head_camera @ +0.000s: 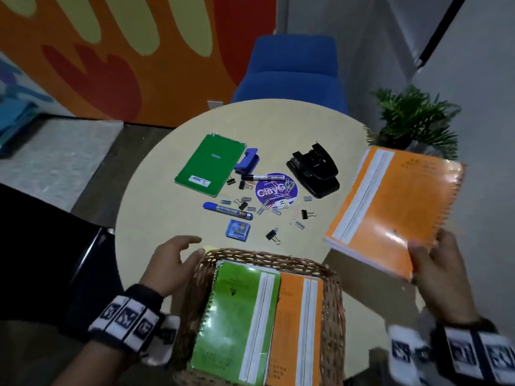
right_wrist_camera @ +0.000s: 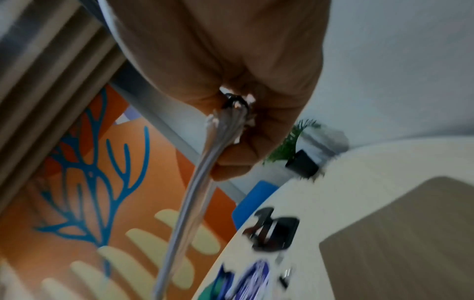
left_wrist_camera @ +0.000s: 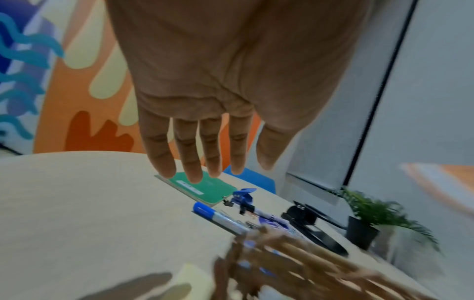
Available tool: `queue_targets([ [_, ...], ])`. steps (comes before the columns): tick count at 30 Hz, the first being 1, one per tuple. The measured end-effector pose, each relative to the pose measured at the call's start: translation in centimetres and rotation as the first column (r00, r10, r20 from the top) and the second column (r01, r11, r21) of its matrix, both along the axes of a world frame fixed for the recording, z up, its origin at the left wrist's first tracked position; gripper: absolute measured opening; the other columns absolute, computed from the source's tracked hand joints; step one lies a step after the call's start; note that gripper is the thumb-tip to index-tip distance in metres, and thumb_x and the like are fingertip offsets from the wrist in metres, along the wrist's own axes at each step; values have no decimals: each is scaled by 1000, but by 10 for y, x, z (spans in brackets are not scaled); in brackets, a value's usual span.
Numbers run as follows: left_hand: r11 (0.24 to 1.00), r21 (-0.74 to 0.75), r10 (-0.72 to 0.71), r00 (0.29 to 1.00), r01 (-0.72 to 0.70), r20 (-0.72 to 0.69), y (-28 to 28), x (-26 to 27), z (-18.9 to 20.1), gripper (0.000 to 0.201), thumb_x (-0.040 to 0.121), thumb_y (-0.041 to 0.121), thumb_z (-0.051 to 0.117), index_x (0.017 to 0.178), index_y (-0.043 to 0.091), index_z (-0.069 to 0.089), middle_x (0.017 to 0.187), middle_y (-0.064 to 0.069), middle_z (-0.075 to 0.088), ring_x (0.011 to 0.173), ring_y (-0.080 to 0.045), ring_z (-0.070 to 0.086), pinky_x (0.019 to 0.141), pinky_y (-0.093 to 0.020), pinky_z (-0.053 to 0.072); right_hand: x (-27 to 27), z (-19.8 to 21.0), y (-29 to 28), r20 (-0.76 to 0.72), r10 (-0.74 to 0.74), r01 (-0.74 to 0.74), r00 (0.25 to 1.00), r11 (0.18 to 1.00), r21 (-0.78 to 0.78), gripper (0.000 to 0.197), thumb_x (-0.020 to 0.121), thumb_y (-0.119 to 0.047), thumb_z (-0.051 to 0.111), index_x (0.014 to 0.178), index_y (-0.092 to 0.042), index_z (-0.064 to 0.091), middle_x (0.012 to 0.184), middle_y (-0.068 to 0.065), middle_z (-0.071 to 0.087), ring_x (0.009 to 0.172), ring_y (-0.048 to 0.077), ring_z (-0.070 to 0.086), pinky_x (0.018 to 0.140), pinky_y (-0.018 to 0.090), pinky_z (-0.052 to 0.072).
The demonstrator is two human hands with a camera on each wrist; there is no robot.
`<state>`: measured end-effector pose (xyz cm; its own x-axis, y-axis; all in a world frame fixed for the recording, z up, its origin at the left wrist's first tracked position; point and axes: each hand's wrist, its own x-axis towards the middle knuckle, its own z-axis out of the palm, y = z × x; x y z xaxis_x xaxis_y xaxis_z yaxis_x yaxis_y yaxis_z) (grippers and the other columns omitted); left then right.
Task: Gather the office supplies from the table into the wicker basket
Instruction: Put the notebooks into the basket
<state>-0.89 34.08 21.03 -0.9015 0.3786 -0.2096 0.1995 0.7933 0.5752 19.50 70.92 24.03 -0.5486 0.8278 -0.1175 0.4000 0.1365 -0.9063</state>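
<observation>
**Orange notebook in right hand, clear of the basket**

The right hand [head_camera: 434,263] grips an orange notebook [head_camera: 390,207] by its near corner, thumb on the glossy cover, the other fingers beneath. The book is spiral-bound, with a white strip down the cover, and is held tilted above the table's [head_camera: 156,190] right edge, apart from the basket [head_camera: 333,302]. The right wrist view alone shows the page block [right_wrist_camera: 195,203] edge-on, pinched between thumb and curled fingers beside the wire coil; that view is blurred.

The left hand [head_camera: 170,260] is spread, fingers straight and holding nothing; its thumb lies at the basket's far-left corner. Whether it touches the weave cannot be told. The left wrist view shows all the fingers [left_wrist_camera: 189,158] extended above the table, a detail clearer there than from the head.

The basket is rectangular woven wicker at the near edge of the round, pale wood-grain table. Inside lie a green notebook [head_camera: 237,324] and a second orange one [head_camera: 298,330], side by side.

Still on the table: a dark green pad [head_camera: 209,165], a blue punch [head_camera: 246,160], a black punch [head_camera: 315,171], two markers [head_camera: 228,211] and scattered binder clips [head_camera: 273,234].
</observation>
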Motion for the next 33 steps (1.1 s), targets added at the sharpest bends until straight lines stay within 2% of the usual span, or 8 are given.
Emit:
queue_targets([
  [5, 977, -23, 211, 974, -210, 85, 4, -100, -30, 32, 86, 29, 65, 113, 12, 65, 120, -12, 66, 108, -29, 62, 96, -37, 48, 37, -3, -95, -123, 204, -239, 971, 846, -477, 57, 61, -46, 81, 109, -24, 57, 90, 1, 77, 76, 17, 73, 58, 20, 57],
  [9, 920, -40, 391, 906, -390, 161, 16, -180, -45, 57, 86, 30, 64, 134, 7, 44, 138, -21, 50, 124, -37, 50, 101, -41, 41, 48, -50, -143, -81, 231, -227, 970, 725, -650, 60, 69, -19, 83, 123, -24, 56, 120, 10, 68, 104, 24, 68, 82, 35, 59],
  [12, 923, -160, 376, 908, -349, 187, 17, -226, -62, 67, 83, 38, 63, 136, 6, 39, 139, -22, 47, 123, -40, 50, 101, -45, 43, 55, -66, -167, 59, 313, -236, 948, 814, -530, 87, 58, -58, 79, 135, -36, 47, 140, -4, 53, 129, 17, 51, 108, 44, 41],
  [18, 948, -304, 143, 978, -92, 150, 31, -258, -80, 61, 78, 58, 60, 89, -2, 61, 86, -23, 63, 74, -33, 60, 68, -36, 48, 56, -70, -195, 485, 203, -100, 851, 968, -230, 39, 87, -15, 55, 122, -25, 42, 115, 5, 64, 110, 27, 60, 99, 46, 45],
  [22, 942, -317, 143, 986, -108, 89, 46, -302, -110, 122, 31, 100, 40, 96, -2, 61, 96, -28, 64, 86, -43, 63, 79, -50, 53, 43, -55, -214, 654, 131, -155, 745, 988, -20, 58, 88, -7, 53, 136, -23, 25, 112, 6, 64, 94, 29, 63, 81, 38, 51],
  [24, 938, -347, 57, 989, -5, 139, 52, -292, -92, 118, 43, 97, 43, 107, -1, 62, 106, -28, 63, 93, -41, 62, 76, -42, 49, 36, -49, -226, 689, 120, -218, 715, 974, 57, 69, 88, -20, 53, 142, -36, 13, 121, -6, 53, 98, 27, 64, 79, 39, 52],
  [27, 860, -488, -105, 987, 151, 121, 58, -278, -71, 84, 76, 75, 48, 129, 11, 54, 128, -24, 54, 111, -38, 55, 91, -45, 45, 26, -51, -238, 897, 86, -434, 433, 892, 124, 82, 87, -37, 53, 144, -37, -4, 146, 4, 36, 116, 28, 57, 83, 42, 54],
  [33, 884, -432, -129, 981, 181, 148, 54, -303, -87, 80, 67, 80, 48, 121, 21, 57, 127, -15, 58, 95, -31, 57, 89, -41, 50, -4, -63, -269, 954, 294, -691, 54, 701, -176, 104, 31, -69, 75, 127, -39, 49, 127, 8, 63, 93, 29, 70, 39, 36, 55],
])
